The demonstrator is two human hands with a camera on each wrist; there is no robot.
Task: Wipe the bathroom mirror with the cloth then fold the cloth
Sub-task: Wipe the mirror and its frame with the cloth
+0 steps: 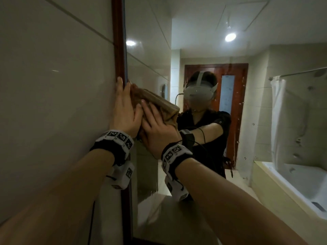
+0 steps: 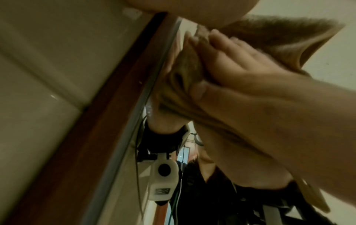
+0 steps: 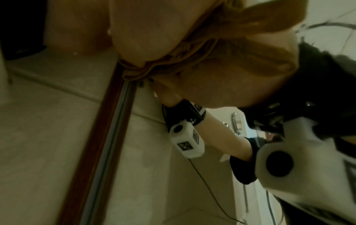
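A crumpled brown cloth (image 1: 164, 106) lies against the bathroom mirror (image 1: 203, 41) at its left edge, beside the dark wooden frame (image 1: 120, 50). My left hand (image 1: 123, 110) is flat with its fingers straight up, overlapping the frame and the cloth's left side. Flat on the cloth just to the right, my right hand (image 1: 155, 128) presses it to the glass. The left wrist view shows the right hand (image 2: 240, 76) with straight fingers on the cloth (image 2: 269, 38). In the right wrist view the cloth (image 3: 173, 64) bunches under the palm at the frame (image 3: 96, 137).
A pale tiled wall (image 1: 53, 85) runs left of the frame. Water drops and streaks (image 1: 238, 112) mark the glass further right. The mirror reflects a person with a headset, a brown door, a shower curtain and a bathtub (image 1: 292, 183).
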